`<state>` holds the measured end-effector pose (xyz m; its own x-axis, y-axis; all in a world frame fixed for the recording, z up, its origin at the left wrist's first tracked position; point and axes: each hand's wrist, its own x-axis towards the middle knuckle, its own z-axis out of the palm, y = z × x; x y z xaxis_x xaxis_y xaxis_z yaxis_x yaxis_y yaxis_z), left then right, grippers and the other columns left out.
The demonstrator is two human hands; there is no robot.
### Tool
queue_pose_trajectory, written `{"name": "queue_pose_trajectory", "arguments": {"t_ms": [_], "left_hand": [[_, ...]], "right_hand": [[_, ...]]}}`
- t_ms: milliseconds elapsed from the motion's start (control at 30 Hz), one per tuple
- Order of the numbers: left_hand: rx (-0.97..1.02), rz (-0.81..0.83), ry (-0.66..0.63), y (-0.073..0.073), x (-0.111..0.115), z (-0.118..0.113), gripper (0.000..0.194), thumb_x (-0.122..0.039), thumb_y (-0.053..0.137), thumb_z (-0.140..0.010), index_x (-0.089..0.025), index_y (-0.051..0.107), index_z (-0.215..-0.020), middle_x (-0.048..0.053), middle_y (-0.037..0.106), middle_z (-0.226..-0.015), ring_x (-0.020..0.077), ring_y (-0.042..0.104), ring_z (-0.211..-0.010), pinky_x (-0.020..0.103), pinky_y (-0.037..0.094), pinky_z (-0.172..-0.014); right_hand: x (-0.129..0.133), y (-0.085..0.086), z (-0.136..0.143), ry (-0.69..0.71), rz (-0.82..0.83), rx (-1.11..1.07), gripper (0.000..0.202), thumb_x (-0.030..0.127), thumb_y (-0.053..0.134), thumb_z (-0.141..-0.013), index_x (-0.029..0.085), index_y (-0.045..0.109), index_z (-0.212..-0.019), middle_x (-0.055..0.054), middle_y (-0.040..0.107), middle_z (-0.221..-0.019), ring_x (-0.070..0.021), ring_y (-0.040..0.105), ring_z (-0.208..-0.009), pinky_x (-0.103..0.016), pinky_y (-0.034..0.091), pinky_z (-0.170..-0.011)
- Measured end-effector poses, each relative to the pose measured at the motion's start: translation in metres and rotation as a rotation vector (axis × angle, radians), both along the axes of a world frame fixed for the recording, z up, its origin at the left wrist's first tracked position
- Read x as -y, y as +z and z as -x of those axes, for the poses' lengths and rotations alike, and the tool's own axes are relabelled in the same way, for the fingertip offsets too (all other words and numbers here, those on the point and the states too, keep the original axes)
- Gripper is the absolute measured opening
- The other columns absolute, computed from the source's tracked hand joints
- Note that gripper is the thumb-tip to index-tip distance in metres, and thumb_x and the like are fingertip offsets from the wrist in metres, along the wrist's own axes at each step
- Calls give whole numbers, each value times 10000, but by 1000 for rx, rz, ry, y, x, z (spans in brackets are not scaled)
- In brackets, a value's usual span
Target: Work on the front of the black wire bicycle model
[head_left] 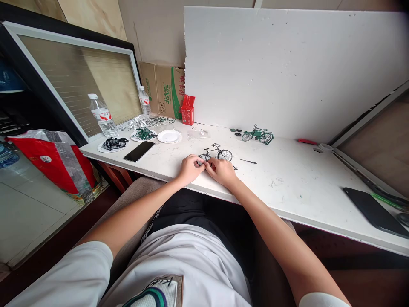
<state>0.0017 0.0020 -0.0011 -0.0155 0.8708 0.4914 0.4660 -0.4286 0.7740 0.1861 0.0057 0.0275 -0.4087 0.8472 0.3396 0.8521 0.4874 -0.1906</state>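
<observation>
Small black wire-frame model bicycle (216,154) stands upright at frame centre on the white tabletop (287,179), long axis left-right, slightly tilted up-right. Left hand (189,169) and right hand (221,171) both pinch its left end; that wheel is hidden by fingertips. Which end is the front: cannot tell. Thin black tool (248,161) lies just right.

Both forearms reach forward, left hand (190,169) and right hand (221,171) meeting, fingers pinched together
</observation>
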Motion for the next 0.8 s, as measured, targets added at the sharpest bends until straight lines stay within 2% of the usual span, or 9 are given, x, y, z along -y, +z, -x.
{"name": "queue_pose_trajectory", "arguments": {"t_ms": [233,467,800], "left_hand": [[-5,-20,0,-1,0,0,49,-166,827,-834,-186,806,-874,51,775,-938,145,665,-714,292,565,-732],[-17,-28,2,-1,0,-1,46,-156,823,-824,-189,801,-849,41,766,-922,140,661,-700,289,557,-724],[-26,-9,-14,-1,0,0,113,-121,790,-816,-197,817,-894,40,775,-961,140,674,-721,284,559,-734]], "right_hand": [[-2,-1,-1,35,4,9,462,428,409,-1130,205,749,-910,-77,792,-877,-192,655,-742,-318,250,-639],[-3,-1,-2,47,19,8,568,476,360,-1157,190,743,-848,-93,783,-863,-192,636,-729,-316,248,-641],[-3,-1,0,51,7,29,592,493,360,-1157,187,747,-830,-102,789,-872,-194,643,-739,-318,240,-641]]}}
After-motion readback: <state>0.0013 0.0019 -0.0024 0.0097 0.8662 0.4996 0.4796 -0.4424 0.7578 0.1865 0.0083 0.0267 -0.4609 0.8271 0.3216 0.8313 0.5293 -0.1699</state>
